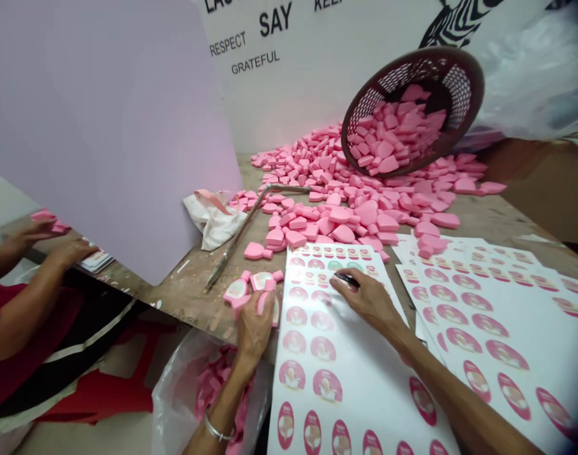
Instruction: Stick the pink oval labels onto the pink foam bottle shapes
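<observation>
My left hand (pixel 255 325) is closed around a small pink bottle-shaped piece (pixel 274 311) at the table's front edge. Just beyond it lie a few similar pieces with pale oval stickers, one of them a labelled bottle piece (pixel 236 291). My right hand (pixel 367 300) pinches a small dark tool (pixel 346 278) over the upper part of a sticker sheet (pixel 365 360); its exact kind is hidden by the fingers. Rows of pink oval and round stickers are printed on the sheet, with bare white backing at its middle right.
A brown mesh basket (pixel 473 82) lies tipped over, spilling a heap of pink pieces (pixel 336 215). A bent metal rod (pixel 241 230) and white cloth bag (pixel 210 218) lie left. More sticker sheets (pixel 502 316) lie right. A plastic bag (pixel 175 385) hangs below; a co-worker's arm (pixel 33 291) shows left.
</observation>
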`<state>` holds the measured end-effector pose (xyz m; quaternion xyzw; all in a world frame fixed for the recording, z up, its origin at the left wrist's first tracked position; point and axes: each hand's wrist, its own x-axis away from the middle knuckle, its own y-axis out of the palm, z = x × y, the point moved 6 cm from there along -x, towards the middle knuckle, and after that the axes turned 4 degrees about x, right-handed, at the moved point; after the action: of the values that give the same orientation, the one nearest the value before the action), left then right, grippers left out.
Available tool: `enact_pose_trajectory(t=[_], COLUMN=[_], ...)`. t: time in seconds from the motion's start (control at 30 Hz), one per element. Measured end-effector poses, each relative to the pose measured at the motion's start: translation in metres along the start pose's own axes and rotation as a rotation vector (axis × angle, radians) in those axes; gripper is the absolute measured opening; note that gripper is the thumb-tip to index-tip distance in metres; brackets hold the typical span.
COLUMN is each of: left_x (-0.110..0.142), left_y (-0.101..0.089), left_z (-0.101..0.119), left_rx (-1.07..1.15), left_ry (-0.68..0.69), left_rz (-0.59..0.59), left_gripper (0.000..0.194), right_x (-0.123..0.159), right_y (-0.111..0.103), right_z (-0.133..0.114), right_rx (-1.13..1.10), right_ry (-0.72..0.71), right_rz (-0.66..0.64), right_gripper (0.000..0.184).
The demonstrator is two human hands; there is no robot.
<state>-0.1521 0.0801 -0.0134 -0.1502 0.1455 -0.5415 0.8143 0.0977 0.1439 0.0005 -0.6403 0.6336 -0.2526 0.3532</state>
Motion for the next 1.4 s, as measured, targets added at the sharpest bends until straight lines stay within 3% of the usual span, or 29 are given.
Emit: enact_pose_trajectory(t=[0.1,0.2,0.33,0.43,0.53,0.63,0.73,0.77,0.87,0.93,1.03,1.13,1.23,1.33,1.4], left_x=[-0.016,-0.022,-0.018,-0.02,-0.026,-0.018,0.001,0.01,0.037,0.053,0.069,0.076,0.081,0.079,0.075], left_y=[-0.012,-0.017,-0.022,-0.017,0.005,0.042,0.066,0.07,0.081,0.088,0.102,0.116,0.118,0.106,0.098], left_z=[-0.013,-0.007,0.016,0.028,0.03,0.033,0.039,0.039,0.034,0.03,0.032,0.04,0.04,0.038,0.037], left_rx=[-0.318,-0.471,-0.345,-0.088,0.289,0.623,0.728,0.745,0.754,0.68,0.566,0.518,0.523,0.586,0.614], left_ry=[0.045,0.193,0.412,0.385,0.123,-0.137,-0.203,-0.213,-0.276,-0.308,-0.287,-0.267,-0.341,-0.379,-0.386], left_rz=[0.009,0.118,0.249,0.18,0.0,-0.192,-0.289,-0.32,-0.446,-0.501,-0.536,-0.553,-0.563,-0.528,-0.505], left_gripper=[0.031,0.028,0.03,0.021,0.022,0.033,0.036,0.036,0.037,0.038,0.037,0.034,0.034,0.034,0.036], right_x=[-0.045,-0.084,-0.116,-0.118,-0.094,-0.043,0.014,0.03,0.07,0.09,0.108,0.116,0.116,0.112,0.113], right_y=[0.015,0.039,0.057,0.046,0.03,0.023,0.021,0.014,-0.029,-0.048,-0.054,-0.057,-0.066,-0.095,-0.131], right_z=[-0.032,-0.067,-0.084,-0.08,-0.074,-0.066,-0.047,-0.033,0.023,0.049,0.062,0.054,0.057,0.092,0.128], right_rx=[0.288,0.374,0.373,0.333,0.258,0.094,-0.213,-0.181,0.229,0.424,0.539,0.609,0.438,0.122,0.089], right_ry=[-0.104,-0.158,-0.116,-0.085,-0.083,-0.102,-0.105,-0.057,0.21,0.321,0.338,0.317,0.299,0.286,0.333], right_rz=[0.051,0.068,0.083,0.091,0.066,-0.054,-0.24,-0.204,0.117,0.16,0.114,0.206,0.263,0.257,0.317], right_gripper=[0.04,0.044,0.033,0.028,0.038,0.055,0.049,0.045,0.051,0.05,0.041,0.032,0.023,0.03,0.039])
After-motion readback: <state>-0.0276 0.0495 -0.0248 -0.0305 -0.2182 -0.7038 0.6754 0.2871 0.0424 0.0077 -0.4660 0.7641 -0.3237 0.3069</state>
